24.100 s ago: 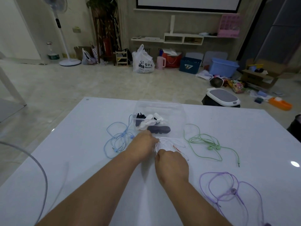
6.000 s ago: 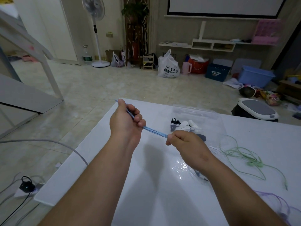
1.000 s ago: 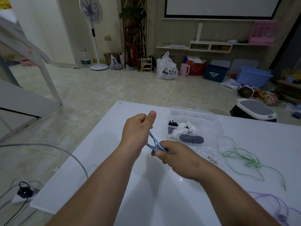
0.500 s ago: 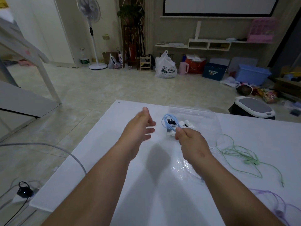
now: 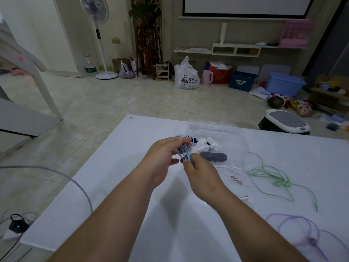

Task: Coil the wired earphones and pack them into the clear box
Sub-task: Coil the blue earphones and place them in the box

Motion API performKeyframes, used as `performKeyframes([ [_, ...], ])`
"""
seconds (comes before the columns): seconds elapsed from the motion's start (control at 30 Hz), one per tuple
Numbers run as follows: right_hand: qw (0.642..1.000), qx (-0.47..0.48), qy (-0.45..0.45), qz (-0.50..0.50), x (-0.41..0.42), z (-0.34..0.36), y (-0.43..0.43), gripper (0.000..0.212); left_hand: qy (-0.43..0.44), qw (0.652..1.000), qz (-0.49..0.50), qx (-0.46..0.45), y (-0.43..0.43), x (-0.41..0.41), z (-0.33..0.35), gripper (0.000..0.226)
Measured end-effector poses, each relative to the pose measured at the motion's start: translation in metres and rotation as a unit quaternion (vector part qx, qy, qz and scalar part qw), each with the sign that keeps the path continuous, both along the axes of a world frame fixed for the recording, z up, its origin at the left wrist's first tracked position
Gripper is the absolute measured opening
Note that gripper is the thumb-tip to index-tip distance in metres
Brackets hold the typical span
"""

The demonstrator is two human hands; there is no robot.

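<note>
The blue earphones (image 5: 184, 148) are bunched into loops held up between both hands above the white table (image 5: 117, 167). My left hand (image 5: 162, 157) has its fingers curled around the top of the loops. My right hand (image 5: 200, 176) pinches the lower end of the bundle. Just behind the hands lies the clear box (image 5: 217, 129), holding white and dark pieces. White earphones (image 5: 230, 171) lie at the box's front. Green earphones (image 5: 272, 176) sprawl to the right. Purple earphones (image 5: 306, 233) lie at the near right.
A grey cable (image 5: 56, 173) arcs over the table's left edge, with a black plug (image 5: 17, 225) on the floor below. A grey and white stool (image 5: 285, 123) stands beyond the far right edge. Bags, bins and a fan (image 5: 98, 35) line the far wall.
Half a second ago my right hand alone held the blue coil near the box and my left hand was open. Now the left hand has closed on the loops too.
</note>
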State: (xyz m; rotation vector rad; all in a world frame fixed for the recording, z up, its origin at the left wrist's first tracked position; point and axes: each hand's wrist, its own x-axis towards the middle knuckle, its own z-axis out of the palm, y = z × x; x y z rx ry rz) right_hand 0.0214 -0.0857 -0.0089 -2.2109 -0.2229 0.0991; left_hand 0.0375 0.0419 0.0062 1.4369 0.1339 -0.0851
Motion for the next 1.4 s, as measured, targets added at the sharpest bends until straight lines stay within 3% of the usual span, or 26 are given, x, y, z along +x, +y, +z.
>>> performKeyframes([
  [0.13,1.000,0.010,0.006,-0.016,0.000,-0.012,0.001,0.017,0.005,0.998,0.019,0.064,-0.008,0.004,-0.007,0.022],
  [0.27,0.997,0.015,0.026,-0.072,0.006,-0.018,-0.013,0.019,0.041,0.998,-0.036,0.028,-0.010,0.008,-0.007,0.015],
  [0.4,0.993,0.016,0.056,-0.104,0.011,-0.018,-0.028,0.021,0.102,0.988,-0.108,0.046,-0.013,0.012,-0.008,0.031],
  [0.53,0.995,0.020,0.046,-0.091,0.013,-0.018,-0.030,0.020,0.100,0.973,-0.196,0.065,-0.024,0.014,-0.012,0.041],
  [0.7,0.997,0.005,0.047,-0.053,0.013,-0.022,-0.026,0.024,0.097,0.988,-0.115,0.036,-0.035,0.021,-0.023,0.036],
  [0.83,0.997,-0.016,0.026,-0.070,0.010,-0.030,-0.022,0.028,0.091,0.992,-0.042,0.082,-0.046,0.024,-0.027,0.023],
  [1.1,0.984,-0.142,-0.026,-0.108,0.005,-0.053,-0.030,0.023,0.126,0.985,-0.042,0.107,-0.053,0.031,-0.054,0.031],
  [1.27,0.976,-0.203,-0.031,-0.075,0.009,-0.069,-0.033,0.031,0.072,0.968,-0.061,0.232,-0.056,0.040,-0.073,0.022],
  [1.4,0.972,-0.220,-0.030,-0.083,0.006,-0.077,-0.039,0.029,-0.013,0.918,-0.056,0.392,-0.059,0.042,-0.082,0.018],
])
